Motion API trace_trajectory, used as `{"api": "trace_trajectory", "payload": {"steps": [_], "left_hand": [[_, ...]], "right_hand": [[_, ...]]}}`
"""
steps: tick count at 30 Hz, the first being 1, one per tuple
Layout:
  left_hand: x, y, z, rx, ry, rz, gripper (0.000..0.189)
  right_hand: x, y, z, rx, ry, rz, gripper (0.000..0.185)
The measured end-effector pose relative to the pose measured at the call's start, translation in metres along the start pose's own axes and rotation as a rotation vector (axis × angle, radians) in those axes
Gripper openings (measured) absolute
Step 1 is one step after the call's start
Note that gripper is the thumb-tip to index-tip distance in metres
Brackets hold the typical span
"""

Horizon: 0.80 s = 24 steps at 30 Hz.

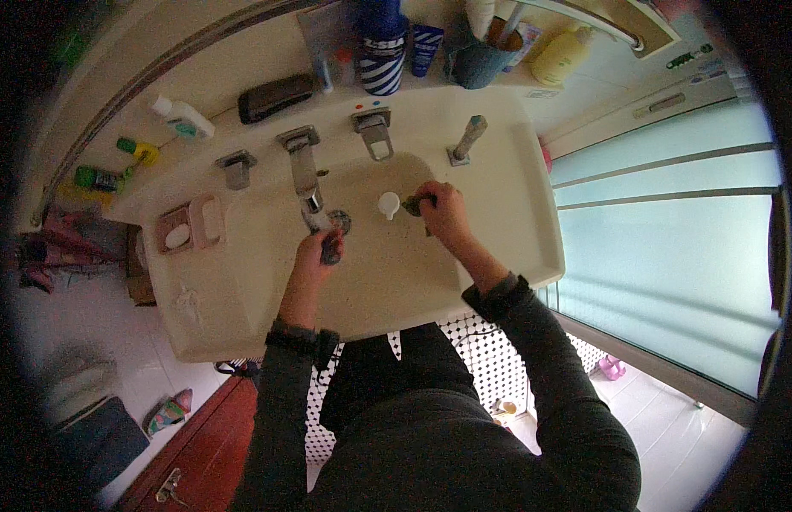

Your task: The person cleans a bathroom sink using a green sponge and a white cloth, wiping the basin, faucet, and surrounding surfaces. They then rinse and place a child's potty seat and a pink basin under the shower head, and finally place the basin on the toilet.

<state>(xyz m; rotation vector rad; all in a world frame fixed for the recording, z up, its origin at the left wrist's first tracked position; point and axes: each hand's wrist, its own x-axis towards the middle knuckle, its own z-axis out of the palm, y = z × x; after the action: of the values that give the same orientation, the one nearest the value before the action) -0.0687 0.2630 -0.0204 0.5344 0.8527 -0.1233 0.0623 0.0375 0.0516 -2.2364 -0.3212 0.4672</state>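
Note:
My left hand (319, 256) is closed around a small dark object (332, 249) under the tip of the chrome faucet spout (306, 173), beside the metal drain (339, 221). What that object is cannot be told. My right hand (442, 208) pinches a small dark green item (412, 205) over the right part of the basin. Between my two hands a round white cap-like piece (389, 204) with a short tab lies in the cream washbasin (396, 307). Small dark specks dot the basin floor around it.
Faucet handles (236, 169) (373, 131) and an upright metal fitting (467, 141) rise from the basin. A pink soap dish (191, 224) sits at the left. Along the back ledge stand a dark case (276, 98), a striped can (381, 64), a blue cup (479, 64) and a yellow bottle (561, 56).

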Motion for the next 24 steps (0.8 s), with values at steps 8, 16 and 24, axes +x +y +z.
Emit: {"api": "trace_trajectory", "payload": {"steps": [8,16,24], "left_hand": [[0.002,0.006,0.019,-0.228,-0.167,0.048,0.027],[0.019,0.009,0.01,-0.307,-0.131,0.042,0.016],[0.032,0.005,0.034,-0.071,-0.03,0.074,0.024]], "right_hand": [[-0.006,-0.064,0.127,0.792,-0.111,0.21,0.026],[-0.009,-0.046,0.118,-0.322,-0.077,-0.562,0.032],[0.0,-0.012,0.082,-0.68,0.198,-0.265,0.041]]}}
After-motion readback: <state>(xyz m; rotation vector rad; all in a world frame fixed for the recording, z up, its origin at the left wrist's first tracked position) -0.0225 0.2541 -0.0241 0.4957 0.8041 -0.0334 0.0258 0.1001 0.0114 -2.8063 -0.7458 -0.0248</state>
